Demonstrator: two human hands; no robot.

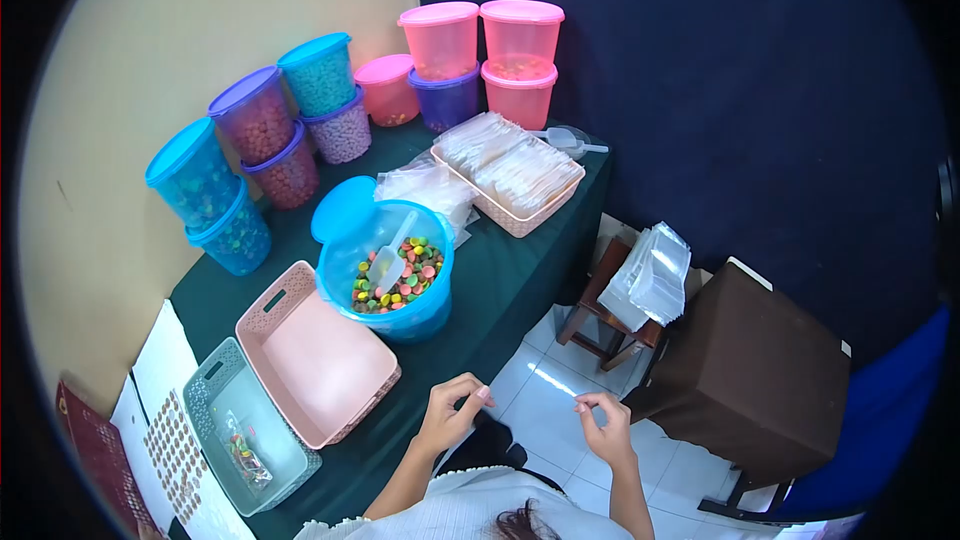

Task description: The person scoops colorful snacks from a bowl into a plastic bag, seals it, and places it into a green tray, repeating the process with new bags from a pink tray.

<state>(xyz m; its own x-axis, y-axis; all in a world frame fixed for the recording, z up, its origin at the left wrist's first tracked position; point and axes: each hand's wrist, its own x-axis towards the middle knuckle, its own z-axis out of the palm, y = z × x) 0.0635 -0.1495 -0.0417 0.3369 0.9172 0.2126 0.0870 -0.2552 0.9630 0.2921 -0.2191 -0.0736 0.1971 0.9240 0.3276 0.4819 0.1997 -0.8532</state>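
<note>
Blue round plastic tub (422, 320) of coloured sweets (412, 283) holds a white scoop (390, 262). Short of it, my left hand (455, 412) and right hand (607, 427) pinch narrow, seemingly empty; between fills, I judge. Taking the scoop needs opened fingers.

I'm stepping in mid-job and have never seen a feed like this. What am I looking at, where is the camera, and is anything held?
There is no machine here: a person works with two bare hands. The one picture comes from a camera on their head, looking forward and down, which is why the edges curve. The left hand and right hand are raised beside the table edge, fingertips pinched. Whether they hold anything is too small to tell. On the table are an open blue tub of coloured sweets with a scoop in it, an empty pink basket, a grey basket with one small packet, a basket of packets and stacked lidded tubs.
</note>
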